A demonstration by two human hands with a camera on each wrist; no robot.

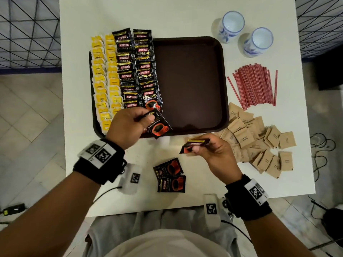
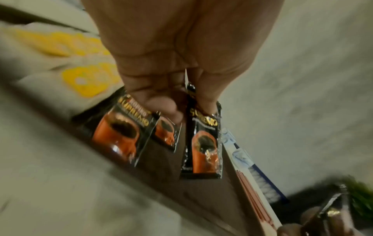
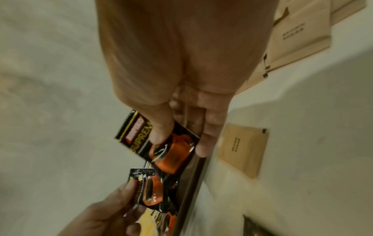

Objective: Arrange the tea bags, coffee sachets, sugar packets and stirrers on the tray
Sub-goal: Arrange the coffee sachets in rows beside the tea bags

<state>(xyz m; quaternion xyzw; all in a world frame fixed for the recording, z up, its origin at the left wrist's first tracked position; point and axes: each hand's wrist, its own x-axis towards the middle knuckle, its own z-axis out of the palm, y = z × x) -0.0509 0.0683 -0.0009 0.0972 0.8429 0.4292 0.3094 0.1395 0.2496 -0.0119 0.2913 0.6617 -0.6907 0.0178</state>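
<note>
A dark brown tray (image 1: 189, 80) lies on the white table. Two rows of yellow tea bags (image 1: 104, 80) and two rows of black coffee sachets (image 1: 139, 71) fill its left side. My left hand (image 1: 130, 125) pinches a coffee sachet (image 1: 159, 126) (image 2: 203, 143) over the tray's near left edge. My right hand (image 1: 213, 151) pinches another coffee sachet (image 1: 194, 144) (image 3: 159, 143) just in front of the tray. Two more sachets (image 1: 170, 175) lie on the table near me. Brown sugar packets (image 1: 259, 140) are heaped at the right, red stirrers (image 1: 254, 86) beyond them.
Two blue-and-white cups (image 1: 245, 34) stand at the back right of the table (image 1: 185, 15). The tray's right half is bare. Cables lie on the tiled floor at the right (image 1: 321, 145). A wire mesh panel (image 1: 27, 30) stands at the far left.
</note>
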